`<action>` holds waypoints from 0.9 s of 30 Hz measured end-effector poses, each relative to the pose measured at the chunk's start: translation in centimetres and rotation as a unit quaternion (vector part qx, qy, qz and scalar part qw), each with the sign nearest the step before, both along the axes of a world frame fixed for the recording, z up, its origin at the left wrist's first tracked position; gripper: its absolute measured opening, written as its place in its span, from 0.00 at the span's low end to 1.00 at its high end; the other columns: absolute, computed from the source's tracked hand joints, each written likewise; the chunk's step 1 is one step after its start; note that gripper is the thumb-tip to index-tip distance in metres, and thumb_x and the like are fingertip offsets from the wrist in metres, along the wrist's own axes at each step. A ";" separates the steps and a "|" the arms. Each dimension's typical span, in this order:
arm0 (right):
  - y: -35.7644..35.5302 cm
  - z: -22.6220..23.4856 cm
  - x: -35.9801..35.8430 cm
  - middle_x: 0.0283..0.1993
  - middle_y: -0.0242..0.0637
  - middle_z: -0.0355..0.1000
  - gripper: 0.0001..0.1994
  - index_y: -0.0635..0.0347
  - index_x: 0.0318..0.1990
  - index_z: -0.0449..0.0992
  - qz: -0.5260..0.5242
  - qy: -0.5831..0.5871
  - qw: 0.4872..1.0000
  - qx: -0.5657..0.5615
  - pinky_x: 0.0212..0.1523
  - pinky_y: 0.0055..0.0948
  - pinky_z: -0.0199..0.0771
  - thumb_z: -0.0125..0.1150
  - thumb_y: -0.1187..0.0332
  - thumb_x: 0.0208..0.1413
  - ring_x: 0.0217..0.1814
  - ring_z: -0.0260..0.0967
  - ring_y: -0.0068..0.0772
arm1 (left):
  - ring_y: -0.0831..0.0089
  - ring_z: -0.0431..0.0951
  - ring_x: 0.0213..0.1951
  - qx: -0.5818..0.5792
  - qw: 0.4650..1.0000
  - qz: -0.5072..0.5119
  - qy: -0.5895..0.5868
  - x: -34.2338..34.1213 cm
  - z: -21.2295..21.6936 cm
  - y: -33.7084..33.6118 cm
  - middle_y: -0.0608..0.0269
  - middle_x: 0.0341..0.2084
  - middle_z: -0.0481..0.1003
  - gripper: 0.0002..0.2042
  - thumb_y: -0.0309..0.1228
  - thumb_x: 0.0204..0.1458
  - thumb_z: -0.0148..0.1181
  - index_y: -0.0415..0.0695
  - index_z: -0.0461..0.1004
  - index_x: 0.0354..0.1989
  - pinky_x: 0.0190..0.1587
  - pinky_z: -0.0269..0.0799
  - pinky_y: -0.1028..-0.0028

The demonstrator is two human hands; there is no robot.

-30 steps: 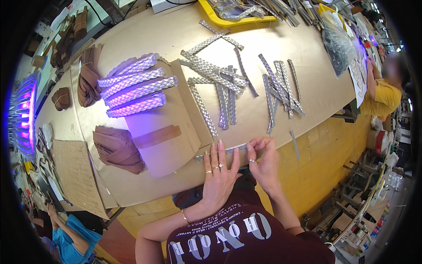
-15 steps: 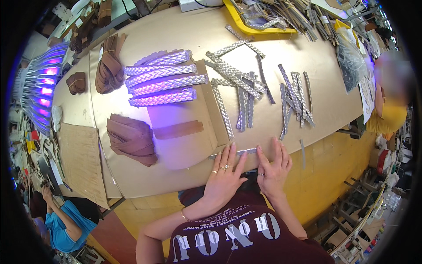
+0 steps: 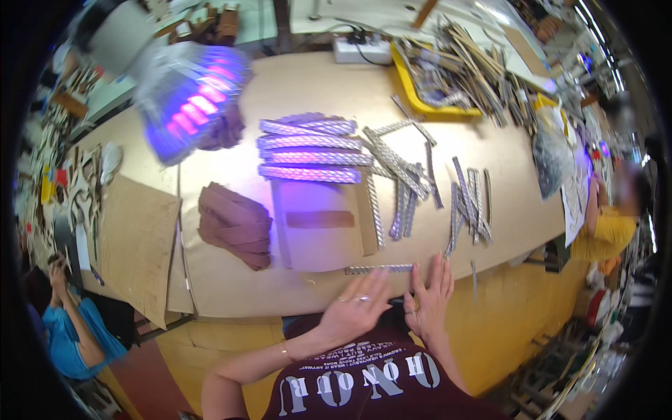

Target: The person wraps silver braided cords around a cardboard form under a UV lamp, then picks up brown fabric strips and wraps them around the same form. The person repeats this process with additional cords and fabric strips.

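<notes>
Looks like they're partway through: both hands are flat with fingers spread, the left hand (image 3: 355,308) and right hand (image 3: 428,294) pressing down at the near edge of the table on a single glittery silver strip (image 3: 379,269) lying at 6 o'clock. Four finished-looking wide sparkly bands (image 3: 308,149) sit lined up at 12 o'clock, while a loose pile of thin strips (image 3: 420,189) at 2 o'clock seems untouched, so I'd guess plenty is left. It's a big tan worktable (image 3: 224,280) in a cluttered workshop, with brown leather pieces (image 3: 234,224) at 9 o'clock, a yellow tray (image 3: 420,98) of sticks far back, and a purple lamp (image 3: 192,108) glowing at 10 o'clock.
</notes>
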State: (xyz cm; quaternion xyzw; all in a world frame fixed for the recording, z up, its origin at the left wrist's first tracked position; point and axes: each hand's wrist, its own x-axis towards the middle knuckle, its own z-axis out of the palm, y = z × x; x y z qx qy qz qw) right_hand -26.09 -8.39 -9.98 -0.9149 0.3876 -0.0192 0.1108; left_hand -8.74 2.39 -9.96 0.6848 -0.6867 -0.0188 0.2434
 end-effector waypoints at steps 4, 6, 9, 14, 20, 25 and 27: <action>-0.9 0.1 -0.3 0.74 0.56 0.43 0.31 0.48 0.69 0.58 0.020 -0.146 0.989 -0.025 0.69 0.60 0.38 0.49 0.61 0.55 0.74 0.38 0.66 | 0.57 0.75 0.54 0.007 0.998 -0.020 -0.064 -1.8 -0.8 -3.2 0.44 0.50 0.74 0.19 0.31 0.51 0.53 0.35 0.73 0.50 0.58 0.68 0.62; -1.2 1.0 -0.4 0.71 0.55 0.50 0.29 0.56 0.67 0.59 -0.005 -0.181 0.982 -0.059 0.68 0.57 0.43 0.51 0.68 0.56 0.72 0.44 0.63 | 0.58 0.77 0.51 0.008 0.996 -0.024 -0.084 -2.3 -1.1 -3.4 0.45 0.48 0.75 0.19 0.30 0.50 0.52 0.35 0.72 0.50 0.57 0.70 0.64; -1.8 2.8 0.3 0.63 0.52 0.61 0.23 0.65 0.59 0.65 -0.055 -0.269 0.960 -0.061 0.68 0.48 0.50 0.55 0.76 0.55 0.67 0.56 0.55 | 0.56 0.78 0.48 0.028 0.993 -0.079 -0.085 -2.0 -0.5 -2.7 0.45 0.45 0.76 0.20 0.31 0.50 0.52 0.35 0.72 0.51 0.53 0.73 0.65; -3.1 7.3 3.5 0.52 0.46 0.69 0.18 0.67 0.56 0.68 -0.076 -0.421 0.904 0.017 0.61 0.37 0.62 0.55 0.75 0.57 0.56 0.66 0.40 | 0.61 0.79 0.46 0.000 0.890 -0.038 0.454 1.1 4.5 -1.4 0.47 0.43 0.76 0.19 0.20 0.53 0.56 0.35 0.66 0.55 0.50 0.76 0.69; -2.0 11.8 10.9 0.44 0.41 0.72 0.23 0.67 0.60 0.65 0.055 -0.444 0.777 0.444 0.47 0.29 0.70 0.60 0.72 0.58 0.43 0.70 0.28 | 0.69 0.77 0.47 -0.205 0.599 0.094 0.768 7.0 9.0 -0.9 0.51 0.43 0.73 0.28 0.15 0.53 0.58 0.40 0.55 0.61 0.46 0.78 0.73; -0.9 12.9 16.5 0.36 0.35 0.73 0.24 0.67 0.62 0.63 0.089 -0.297 0.830 0.465 0.33 0.18 0.70 0.60 0.74 0.59 0.34 0.70 0.20 | 0.68 0.77 0.47 -0.296 0.578 0.134 0.748 9.6 8.4 -0.6 0.49 0.44 0.72 0.30 0.14 0.53 0.56 0.39 0.51 0.63 0.48 0.78 0.73; -0.9 12.8 17.7 0.34 0.34 0.73 0.23 0.67 0.62 0.63 0.098 -0.292 0.840 0.446 0.32 0.17 0.70 0.59 0.76 0.59 0.32 0.70 0.18 | 0.68 0.77 0.47 -0.306 0.562 0.138 0.756 10.2 7.8 -0.7 0.49 0.44 0.73 0.30 0.14 0.54 0.56 0.39 0.51 0.63 0.48 0.78 0.73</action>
